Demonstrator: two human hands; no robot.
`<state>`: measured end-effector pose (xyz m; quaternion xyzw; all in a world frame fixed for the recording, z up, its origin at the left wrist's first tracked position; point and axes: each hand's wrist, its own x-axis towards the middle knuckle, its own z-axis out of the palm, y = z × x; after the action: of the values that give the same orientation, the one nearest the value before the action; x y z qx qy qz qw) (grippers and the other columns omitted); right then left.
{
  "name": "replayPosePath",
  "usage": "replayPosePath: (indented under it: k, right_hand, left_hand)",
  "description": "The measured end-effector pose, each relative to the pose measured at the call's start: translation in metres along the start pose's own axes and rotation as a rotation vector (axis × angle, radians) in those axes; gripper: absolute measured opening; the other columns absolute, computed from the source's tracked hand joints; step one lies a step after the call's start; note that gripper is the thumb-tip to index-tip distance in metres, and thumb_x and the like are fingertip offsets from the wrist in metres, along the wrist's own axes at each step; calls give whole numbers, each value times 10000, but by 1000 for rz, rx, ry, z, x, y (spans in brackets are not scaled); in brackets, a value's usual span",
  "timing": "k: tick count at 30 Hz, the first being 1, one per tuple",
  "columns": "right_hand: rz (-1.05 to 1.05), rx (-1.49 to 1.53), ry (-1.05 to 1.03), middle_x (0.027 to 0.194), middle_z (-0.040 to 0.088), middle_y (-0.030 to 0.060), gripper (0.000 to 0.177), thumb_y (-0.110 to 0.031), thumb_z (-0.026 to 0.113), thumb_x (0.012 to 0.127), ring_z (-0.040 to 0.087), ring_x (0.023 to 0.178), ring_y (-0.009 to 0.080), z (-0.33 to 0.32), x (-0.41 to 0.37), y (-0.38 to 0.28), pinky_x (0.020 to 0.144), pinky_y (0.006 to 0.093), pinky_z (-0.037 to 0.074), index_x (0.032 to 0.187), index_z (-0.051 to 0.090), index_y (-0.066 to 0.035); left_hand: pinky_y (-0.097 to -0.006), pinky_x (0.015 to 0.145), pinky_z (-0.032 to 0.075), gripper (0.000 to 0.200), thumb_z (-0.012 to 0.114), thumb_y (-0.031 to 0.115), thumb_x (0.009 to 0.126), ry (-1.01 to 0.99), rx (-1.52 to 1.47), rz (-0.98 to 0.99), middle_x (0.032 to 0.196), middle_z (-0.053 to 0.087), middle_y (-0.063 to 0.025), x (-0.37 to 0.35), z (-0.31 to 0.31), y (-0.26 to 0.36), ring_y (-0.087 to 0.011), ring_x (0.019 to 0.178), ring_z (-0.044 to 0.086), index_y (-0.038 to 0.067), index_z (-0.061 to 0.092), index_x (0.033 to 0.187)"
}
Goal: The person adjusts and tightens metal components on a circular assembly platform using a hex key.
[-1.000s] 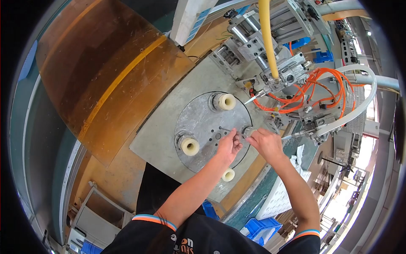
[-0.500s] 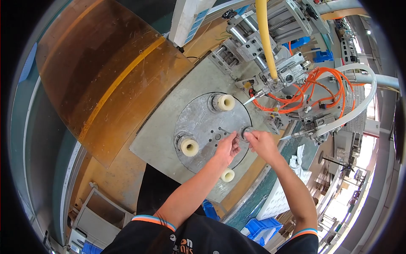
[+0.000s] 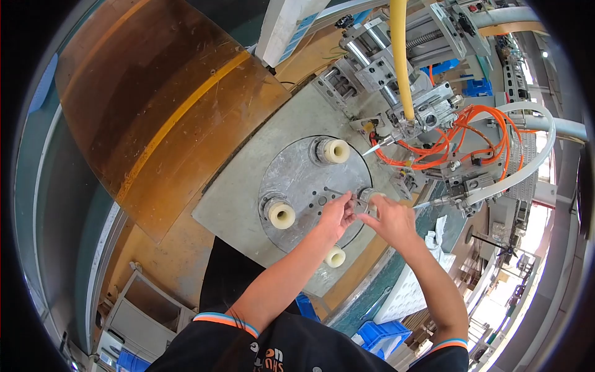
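Note:
A round grey plate [image 3: 291, 186] lies in front of me and bears several fixtures. Cream plastic sleeves with round holes top the far fixture [image 3: 338, 151] and the left one [image 3: 282, 216]. At the right fixture [image 3: 367, 193], my right hand [image 3: 396, 222] has thumb and fingers curled round a cream sleeve, mostly hidden by the fingers. Just left of it, my left hand [image 3: 336, 216] is closed in a pinch; whatever is between its fingertips is too small to make out. Another cream sleeve [image 3: 334, 256] shows near my left forearm.
A metal machine head [image 3: 427, 115] with a yellow hose [image 3: 401, 62] stands at the back right. Its pale nozzle [image 3: 372, 150] points at the plate. Orange tubes [image 3: 496, 124] loop beside it. A brown transparent sheet [image 3: 167, 124] covers the left side. A blue bin [image 3: 383, 335] stands near my right elbow.
My right hand has shifted slightly right and its thumb has come away from the fixture's grey ring; cream material now shows by its fingers. The view has shifted slightly.

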<state>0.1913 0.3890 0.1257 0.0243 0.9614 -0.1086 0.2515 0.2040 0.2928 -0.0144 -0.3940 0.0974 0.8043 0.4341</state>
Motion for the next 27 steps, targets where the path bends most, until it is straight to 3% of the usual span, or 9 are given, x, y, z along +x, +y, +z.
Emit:
replayPosePath:
  k: [1, 5, 11, 13, 17, 19, 23, 25, 27]
  right_hand:
    - [-293, -247, 253, 693, 607, 69, 309, -326, 654, 793, 615, 656, 273, -7, -4, -7, 587, 367, 490, 781, 610, -21]
    - [-431, -240, 181, 708, 602, 90, 295, -354, 635, 796, 607, 646, 288, 6, 6, 12, 586, 413, 480, 802, 584, -63]
    - [261, 178, -169, 780, 591, 43, 230, -268, 715, 710, 610, 761, 258, 3, 15, 10, 580, 384, 487, 755, 576, -90]
    - [-331, -196, 368, 626, 578, 72, 290, -314, 642, 810, 597, 607, 242, -4, 6, 1, 566, 347, 474, 737, 623, -34]
    - [-407, -365, 213, 633, 590, 84, 305, -328, 635, 819, 598, 601, 225, 3, 10, 27, 567, 333, 476, 806, 646, -24]
    - [292, 355, -199, 726, 584, 54, 267, -298, 712, 728, 603, 719, 208, 18, 11, 27, 572, 330, 481, 811, 656, -51]
    - [253, 350, -202, 759, 571, 40, 272, -303, 721, 702, 591, 742, 243, 7, 5, 9, 584, 357, 479, 796, 643, -59]
    - [-339, -278, 269, 692, 598, 63, 308, -326, 645, 799, 593, 638, 250, -10, 2, -6, 574, 343, 474, 736, 624, -24]
    - [-394, -284, 224, 716, 605, 63, 295, -321, 646, 799, 599, 649, 253, -8, 8, 1, 579, 346, 476, 784, 624, -28]
  left_hand:
    - [-244, 497, 425, 188, 575, 250, 894, 0, 1, -6, 622, 482, 59, 1, -1, -1, -56, 507, 432, 66, 597, 860]
    - [-237, 495, 431, 189, 581, 254, 890, 5, 29, -12, 619, 482, 62, 1, -2, -4, -55, 498, 431, 72, 602, 843]
    - [-238, 492, 424, 200, 586, 262, 890, 23, -10, -7, 613, 488, 56, 0, -1, 0, -60, 498, 435, 76, 588, 817]
    - [-238, 496, 416, 200, 585, 258, 893, 15, -22, -14, 611, 496, 51, 1, -2, 1, -61, 500, 437, 78, 580, 808]
    - [-241, 493, 412, 198, 588, 253, 891, 23, -32, -6, 618, 498, 48, -1, 5, 3, -61, 496, 427, 79, 573, 798]
    - [-241, 494, 411, 194, 588, 250, 891, 4, -71, 6, 620, 497, 47, -2, 7, 4, -63, 494, 425, 81, 573, 798]
    - [-241, 504, 416, 176, 591, 239, 888, 9, -4, 0, 621, 492, 49, -3, 7, 8, -67, 492, 426, 94, 570, 791]
    - [-242, 506, 420, 170, 591, 235, 887, 12, -1, -1, 621, 492, 49, -2, 5, 5, -68, 492, 426, 97, 570, 790]
    - [-247, 504, 431, 170, 597, 236, 883, -3, 3, 2, 617, 494, 49, 1, 3, 4, -71, 493, 430, 97, 571, 789]
